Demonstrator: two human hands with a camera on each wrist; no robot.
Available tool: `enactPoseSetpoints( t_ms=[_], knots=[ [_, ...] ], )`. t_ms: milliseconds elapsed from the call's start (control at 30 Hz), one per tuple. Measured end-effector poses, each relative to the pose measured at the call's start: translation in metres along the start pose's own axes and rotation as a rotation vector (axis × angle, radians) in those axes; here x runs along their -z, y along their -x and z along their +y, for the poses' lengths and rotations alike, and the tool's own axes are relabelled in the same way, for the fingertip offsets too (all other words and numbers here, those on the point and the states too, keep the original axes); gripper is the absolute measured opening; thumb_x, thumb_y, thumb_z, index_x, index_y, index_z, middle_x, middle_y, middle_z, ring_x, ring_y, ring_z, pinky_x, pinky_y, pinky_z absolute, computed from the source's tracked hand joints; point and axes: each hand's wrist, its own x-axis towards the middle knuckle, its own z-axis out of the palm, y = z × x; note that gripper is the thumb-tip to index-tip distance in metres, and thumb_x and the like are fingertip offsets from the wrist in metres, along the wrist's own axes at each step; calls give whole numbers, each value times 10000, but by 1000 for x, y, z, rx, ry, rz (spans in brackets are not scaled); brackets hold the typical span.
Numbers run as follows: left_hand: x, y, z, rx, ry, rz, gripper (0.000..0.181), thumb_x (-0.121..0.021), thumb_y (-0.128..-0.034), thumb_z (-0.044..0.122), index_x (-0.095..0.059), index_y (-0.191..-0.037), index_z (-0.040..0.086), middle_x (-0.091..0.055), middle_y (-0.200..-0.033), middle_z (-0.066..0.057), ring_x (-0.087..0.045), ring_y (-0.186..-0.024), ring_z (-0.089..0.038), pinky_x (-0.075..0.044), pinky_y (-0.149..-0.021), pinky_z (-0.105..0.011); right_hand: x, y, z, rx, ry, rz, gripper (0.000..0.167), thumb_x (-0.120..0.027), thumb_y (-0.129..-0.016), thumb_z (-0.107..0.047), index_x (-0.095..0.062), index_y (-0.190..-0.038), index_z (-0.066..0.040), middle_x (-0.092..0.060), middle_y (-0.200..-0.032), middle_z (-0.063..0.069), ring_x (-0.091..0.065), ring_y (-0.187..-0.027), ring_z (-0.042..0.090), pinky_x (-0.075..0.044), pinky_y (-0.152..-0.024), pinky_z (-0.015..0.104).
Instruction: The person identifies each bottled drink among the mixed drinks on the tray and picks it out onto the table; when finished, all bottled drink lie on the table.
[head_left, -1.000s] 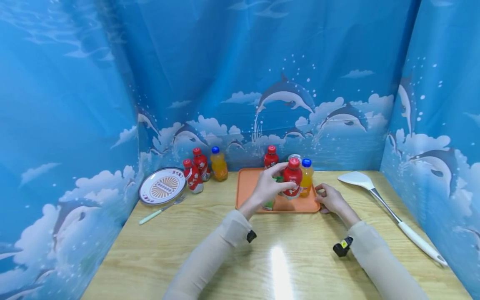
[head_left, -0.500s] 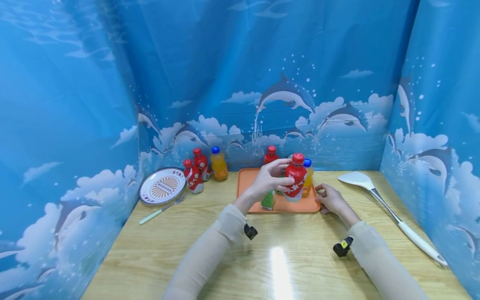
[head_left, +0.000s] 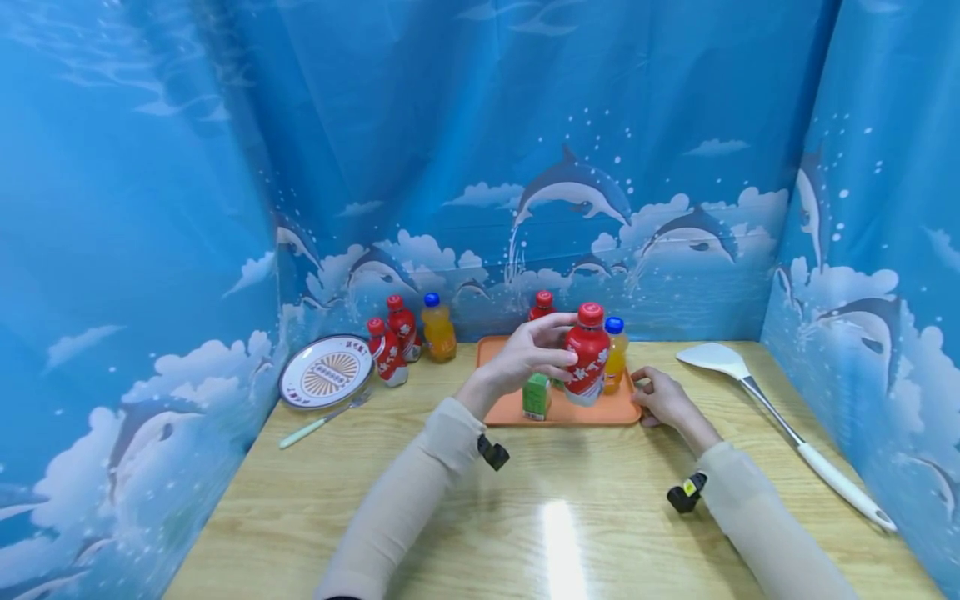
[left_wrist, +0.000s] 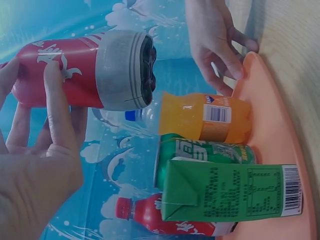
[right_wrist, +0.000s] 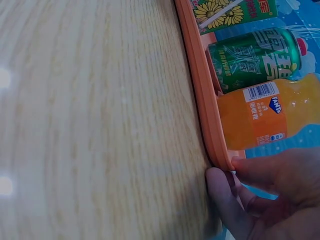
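My left hand (head_left: 525, 357) grips a red bottle (head_left: 587, 354) with a white lower part and holds it raised over the orange tray (head_left: 495, 412). In the left wrist view the bottle's base (left_wrist: 125, 70) hangs above the tray, apart from the things on it. My right hand (right_wrist: 270, 192) pinches the tray's corner between thumb and fingers. On the tray stand an orange drink bottle (right_wrist: 265, 112), a green can (right_wrist: 255, 59), a green carton (left_wrist: 230, 192) and another red bottle (left_wrist: 170, 215).
At the left are two red bottles (head_left: 387, 357) (head_left: 403, 329), an orange bottle (head_left: 438, 332), a patterned plate (head_left: 326, 372) and a fork (head_left: 322, 420). A white-handled spatula (head_left: 832, 473) lies at the right. A blue dolphin-print curtain (head_left: 465, 150) stands behind the table.
The left hand has lifted the red bottle off the level of the tray's things and drawn it slightly nearer, uncovering the green carton. The right hand has stayed at the tray's corner.
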Motion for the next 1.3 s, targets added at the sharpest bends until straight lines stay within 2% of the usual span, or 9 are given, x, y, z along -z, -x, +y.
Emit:
enactPoseSetpoints(
  t_ms=[200, 400, 567, 733, 900, 1133, 1300],
  knots=[
    [6, 5, 10, -7, 14, 11, 656, -651, -973, 54, -448, -1588, 154, -522, -1574, -213, -613, -1334, -300, -663, -896, -397, -1, -2, 1, 15, -4, -1, 466, -557, -1059, -31, -394, -1481, 78, -593, -1017, 187, -667, -772, 174, -657, -645, 335],
    [17, 12, 16, -49, 24, 70, 626, -648, -980, 43, -464, -1568, 154, -519, -1582, -191, -605, -1313, -257, -656, -861, -312, 0, -4, 2, -10, 11, -3, 484, -560, -1060, -42, -388, -1502, 58, -599, -1087, 216, -673, -797, 189, -656, -663, 330],
    [36, 22, 21, -102, 52, 145, 628, -648, -958, 26, -473, -1548, 153, -517, -1581, -185, -598, -1300, -245, -649, -873, -300, -1, -3, 2, -11, 21, -9, 502, -555, -1058, -41, -378, -1516, 59, -596, -1144, 258, -676, -809, 204, -657, -670, 337],
    [62, 35, 25, -96, 28, 223, 648, -652, -967, 12, -458, -1564, 173, -505, -1596, -158, -571, -1380, -307, -647, -887, -302, -1, -2, 1, -3, 23, -4, 491, -546, -1061, -43, -383, -1513, 59, -596, -1188, 294, -683, -828, 213, -660, -672, 341],
    [88, 45, 17, -73, 25, 302, 672, -659, -972, -9, -455, -1578, 197, -497, -1604, -147, -531, -1435, -345, -650, -894, -303, 1, -1, 1, -5, 25, -4, 487, -544, -1065, -44, -379, -1510, 66, -601, -1207, 314, -689, -837, 221, -660, -672, 343],
    [119, 63, -1, -35, -18, 462, 686, -705, -990, 82, -443, -1599, 256, -499, -1609, -100, -529, -1449, -336, -644, -934, -314, 0, -2, 1, -25, 19, -8, 505, -549, -1061, -52, -370, -1522, 52, -601, -1205, 292, -690, -841, 215, -660, -687, 340],
    [136, 72, -12, -48, -18, 523, 694, -680, -1007, 52, -389, -1623, 183, -468, -1617, -144, -531, -1438, -351, -650, -912, -301, 1, -4, 0, -27, 21, -10, 494, -542, -1065, -51, -374, -1518, 52, -600, -1168, 270, -681, -819, 205, -659, -679, 337]
  ],
)
